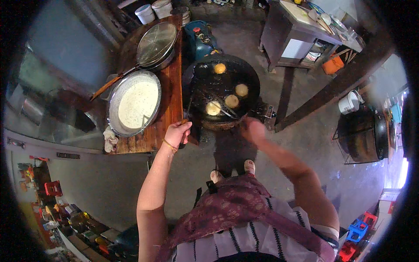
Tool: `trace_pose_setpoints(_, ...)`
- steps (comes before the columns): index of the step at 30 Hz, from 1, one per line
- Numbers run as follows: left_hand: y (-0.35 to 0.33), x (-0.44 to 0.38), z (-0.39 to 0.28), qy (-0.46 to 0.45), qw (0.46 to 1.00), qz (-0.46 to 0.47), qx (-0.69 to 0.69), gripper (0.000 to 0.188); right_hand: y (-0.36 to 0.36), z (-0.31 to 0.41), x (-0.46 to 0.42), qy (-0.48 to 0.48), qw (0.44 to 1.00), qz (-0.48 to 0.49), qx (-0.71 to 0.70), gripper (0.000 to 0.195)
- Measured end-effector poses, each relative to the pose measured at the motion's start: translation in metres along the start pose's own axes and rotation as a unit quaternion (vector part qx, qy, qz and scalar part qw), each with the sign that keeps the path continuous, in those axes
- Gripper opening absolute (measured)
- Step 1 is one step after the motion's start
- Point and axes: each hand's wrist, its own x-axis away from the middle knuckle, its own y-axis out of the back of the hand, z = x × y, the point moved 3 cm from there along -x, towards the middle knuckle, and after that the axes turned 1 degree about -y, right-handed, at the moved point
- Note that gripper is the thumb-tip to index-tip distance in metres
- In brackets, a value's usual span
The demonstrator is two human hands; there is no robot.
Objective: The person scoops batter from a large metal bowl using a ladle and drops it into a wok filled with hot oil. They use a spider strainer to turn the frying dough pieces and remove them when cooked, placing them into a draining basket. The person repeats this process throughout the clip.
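A large black wok [209,78] of dark oil stands before me. Floating in it are a golden fritter [220,68] at the far side, two tan fritters [242,89] [231,101] and a paler fritter [213,108] near the front. My left hand [178,134] is closed around the handle of a thin utensil, whose dark rod runs up along the wok's left rim. At the front right rim, my right hand [253,131] is blurred and closed on a metal utensil [228,112] that reaches toward the pale fritter. The fingers' exact grip is unclear.
On the wooden table [172,108] at left sit a metal basin of pale batter [137,104] and a wire-mesh strainer [157,42] over another pan. A gas cylinder [199,42] stands behind the wok. A dark post [334,82] slants at right; a cabinet [291,36] stands beyond.
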Motion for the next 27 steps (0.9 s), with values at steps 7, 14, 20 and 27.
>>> trace_pose_setpoints(7,-0.036,-0.012,0.026,0.024,0.999,-0.025,-0.002,0.015,0.052,-0.071,-0.006,0.012,0.991,0.055,0.12,0.04)
trace_pose_setpoints(14,-0.068,-0.016,0.042,0.034,0.997,-0.063,-0.007,0.017,0.025,-0.082,-0.042,0.123,0.96,0.113,0.226,0.04)
trace_pose_setpoints(20,-0.081,-0.014,0.051,0.044,0.995,-0.087,0.02,0.018,0.025,-0.081,-0.062,0.193,0.925,0.135,0.299,0.036)
trace_pose_setpoints(27,-0.094,-0.008,0.044,0.039,0.994,-0.096,0.016,0.019,0.014,-0.092,-0.085,0.278,0.878,0.076,0.383,0.025)
